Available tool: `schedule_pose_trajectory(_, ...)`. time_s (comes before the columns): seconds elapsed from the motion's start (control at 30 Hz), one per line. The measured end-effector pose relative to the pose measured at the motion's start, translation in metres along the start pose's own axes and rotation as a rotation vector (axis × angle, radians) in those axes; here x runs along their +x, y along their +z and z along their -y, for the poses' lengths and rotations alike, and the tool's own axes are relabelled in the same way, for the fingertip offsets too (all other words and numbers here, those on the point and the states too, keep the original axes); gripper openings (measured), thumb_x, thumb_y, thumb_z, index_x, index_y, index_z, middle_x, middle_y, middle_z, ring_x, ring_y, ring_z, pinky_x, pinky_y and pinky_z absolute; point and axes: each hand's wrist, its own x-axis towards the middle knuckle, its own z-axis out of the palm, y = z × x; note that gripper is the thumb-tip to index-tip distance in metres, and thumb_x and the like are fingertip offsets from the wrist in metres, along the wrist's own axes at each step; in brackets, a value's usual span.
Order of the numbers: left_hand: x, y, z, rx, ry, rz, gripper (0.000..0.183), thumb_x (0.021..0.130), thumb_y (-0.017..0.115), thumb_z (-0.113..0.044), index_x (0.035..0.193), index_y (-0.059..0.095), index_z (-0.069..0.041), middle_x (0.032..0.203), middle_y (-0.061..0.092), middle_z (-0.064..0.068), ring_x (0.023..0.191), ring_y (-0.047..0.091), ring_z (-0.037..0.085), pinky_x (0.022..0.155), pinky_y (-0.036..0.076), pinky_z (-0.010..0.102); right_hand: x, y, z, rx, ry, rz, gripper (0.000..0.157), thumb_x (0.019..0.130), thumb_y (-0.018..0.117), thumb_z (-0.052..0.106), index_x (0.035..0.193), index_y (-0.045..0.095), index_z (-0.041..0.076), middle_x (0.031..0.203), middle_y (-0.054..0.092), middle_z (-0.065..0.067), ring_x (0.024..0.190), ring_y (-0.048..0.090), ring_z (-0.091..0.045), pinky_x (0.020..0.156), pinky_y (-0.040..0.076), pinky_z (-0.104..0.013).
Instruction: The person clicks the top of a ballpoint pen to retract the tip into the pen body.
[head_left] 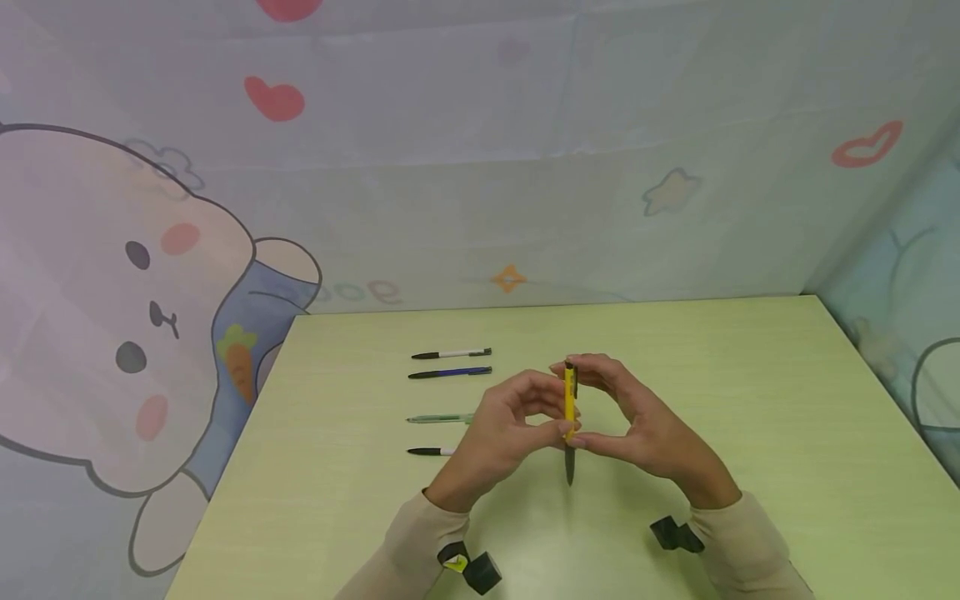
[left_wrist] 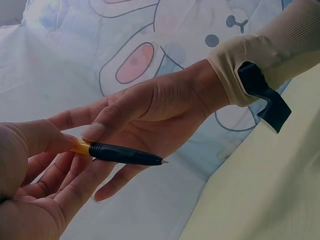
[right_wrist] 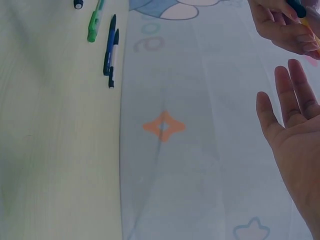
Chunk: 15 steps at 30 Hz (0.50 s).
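Note:
A yellow pen (head_left: 569, 404) with a black grip stands nearly vertical in the head view, tip toward the person. My left hand (head_left: 510, 425) pinches its barrel from the left, thumb just above the black grip. From the other side my right hand (head_left: 645, 425) holds it too, thumb low on the barrel and a finger at the top end. The left wrist view shows the black grip (left_wrist: 125, 154) and bare metal point, with the right thumb (left_wrist: 97, 131) against the pen. In the right wrist view several fingers (right_wrist: 287, 95) of the right hand are extended.
Left of the hands lie a white-and-black pen (head_left: 452, 354), a blue pen (head_left: 450, 372), a green pen (head_left: 438, 418) and another white-and-black pen (head_left: 427, 452), partly behind the left hand. The pale table (head_left: 315, 500) meets a printed cloth (head_left: 465, 200) at its back edge.

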Motion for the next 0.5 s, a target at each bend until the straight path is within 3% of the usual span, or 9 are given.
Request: schedule_pose_trajectory(0.5,0.0010,-0.0004,-0.0012,0.002,0.007,-0.003,0.031,0.091,0.072,0.001,0.120,0.062,-0.005,0.112,0.067,0.017,0.100,0.069,0.023,0.076,0.063,0.044,0.0020,0.0004,-0.0012,0.000,-0.047,-0.006,0.083,0.085,0.079,-0.005,0.154,0.035,0.012,0.149,0.047,-0.008,0.137,0.047,-0.022,0.116,0.036,-0.026)
